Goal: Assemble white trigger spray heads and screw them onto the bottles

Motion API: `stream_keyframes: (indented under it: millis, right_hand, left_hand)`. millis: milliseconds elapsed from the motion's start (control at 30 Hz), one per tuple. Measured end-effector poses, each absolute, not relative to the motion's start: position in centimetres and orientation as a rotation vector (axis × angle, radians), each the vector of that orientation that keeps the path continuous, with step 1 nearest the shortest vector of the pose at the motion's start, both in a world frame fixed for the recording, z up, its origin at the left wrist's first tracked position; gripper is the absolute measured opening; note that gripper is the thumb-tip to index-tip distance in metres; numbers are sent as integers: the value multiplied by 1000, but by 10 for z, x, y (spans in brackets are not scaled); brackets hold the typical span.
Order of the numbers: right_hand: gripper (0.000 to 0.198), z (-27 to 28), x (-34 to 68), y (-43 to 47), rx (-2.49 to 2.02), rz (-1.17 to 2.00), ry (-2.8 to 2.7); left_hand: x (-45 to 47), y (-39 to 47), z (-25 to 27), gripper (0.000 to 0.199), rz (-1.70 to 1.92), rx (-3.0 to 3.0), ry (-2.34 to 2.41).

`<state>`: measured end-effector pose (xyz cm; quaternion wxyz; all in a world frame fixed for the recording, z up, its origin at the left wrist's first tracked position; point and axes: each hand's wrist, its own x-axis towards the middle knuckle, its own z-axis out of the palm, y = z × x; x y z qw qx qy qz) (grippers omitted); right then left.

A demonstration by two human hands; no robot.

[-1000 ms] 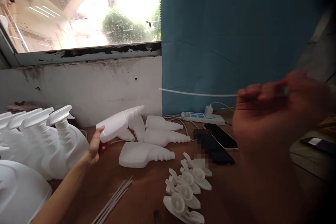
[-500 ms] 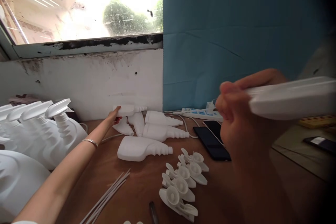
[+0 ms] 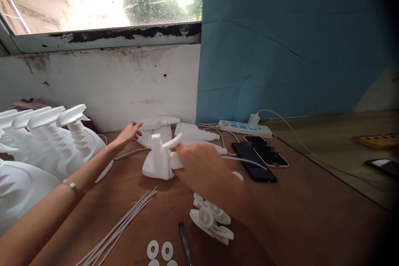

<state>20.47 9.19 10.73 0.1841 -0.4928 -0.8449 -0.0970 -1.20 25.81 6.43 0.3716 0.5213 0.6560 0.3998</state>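
Note:
My right hand (image 3: pixel 204 166) grips a white trigger sprayer head (image 3: pixel 158 156) above the middle of the table. A thin dip tube (image 3: pixel 246 160) runs out rightward past the hand. Behind the sprayer head, a white spray bottle (image 3: pixel 148 168) lies on its side, mostly covered. At the back left my left hand (image 3: pixel 129 131) hovers with loosely bent fingers apart, holding nothing. Its fingertips are close to a white bottle (image 3: pixel 152 122) lying by the wall. More sprayer parts (image 3: pixel 207 218) lie below my right forearm, which hides some of them.
Several bottles with sprayers fitted (image 3: pixel 76 137) stand at the left. Loose tubes (image 3: pixel 121 226), flat white washers (image 3: pixel 152 250) and a pen (image 3: pixel 186 243) lie in front. Two phones (image 3: pixel 252 164) and a power strip (image 3: pixel 241 128) with cables are at the back right.
My right hand has come from the raised right side down to the middle, holding a white sprayer head. My left hand has drawn slightly back from the rear bottle. The view has shifted.

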Motion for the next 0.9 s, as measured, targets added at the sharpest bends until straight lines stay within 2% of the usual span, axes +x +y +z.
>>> stream_keyframes:
  millis: [67,167,267,367,533,733,900]
  right_hand:
    - [18,97,190,83,-1240,-176,-2501]
    - [23,82,171,67,-978,-103,-2640]
    - [24,68,157,53,-886,-128,-2670]
    - [24,53,148,42,-815,-250,-2620]
    - [20,34,155,28,-714,-308,-2542]
    - [17,27,164,20,-504,-327,-2473]
    - [20,20,151,15,-515,-232,-2535]
  left_hand:
    - [-14,215,67,38,931,1391,1499]
    - [-23,142,70,64,651,1331,870]
    - [-34,90,65,76,545,1204,685]
    - [-38,69,52,67,457,1140,714]
    - [-36,60,36,30,212,1310,844]
    - [-49,39,38,31,59,1598,934]
    - [-64,5,26,32,258,1838,1080]
